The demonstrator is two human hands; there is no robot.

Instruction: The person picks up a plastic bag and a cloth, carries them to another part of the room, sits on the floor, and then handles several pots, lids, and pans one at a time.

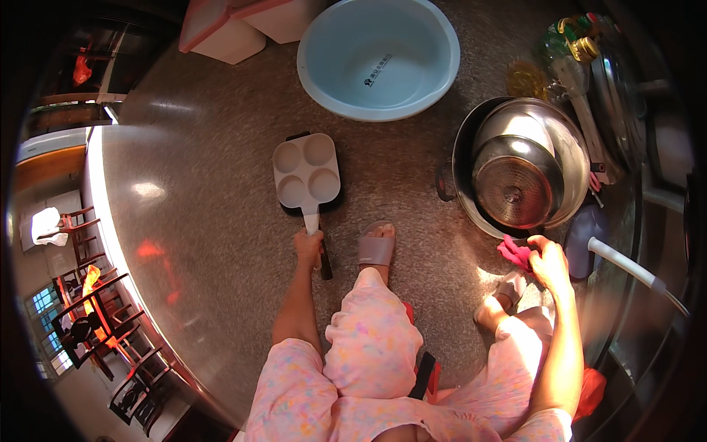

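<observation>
My left hand (309,246) grips the handle of a pale egg frying pan (307,171) with several round wells. That pan lies over a darker pan, whose black handle (326,259) sticks out beside my hand. My right hand (550,262) pinches a bright pink cloth (516,254) just below a large metal wok (469,207). Inside the wok rest a shiny steel basin (571,160) and a frying pan (513,190) with its ringed base facing up. Whether my right fingers also touch that pan's handle, I cannot tell.
A big light-blue plastic basin (381,55) stands ahead, beside white bins with pink lids (221,33). Bottles (558,44) and a large lid (616,110) crowd the right. A dark object with a white tube (624,262) lies near my right foot. Wooden chairs (132,381) stand at left.
</observation>
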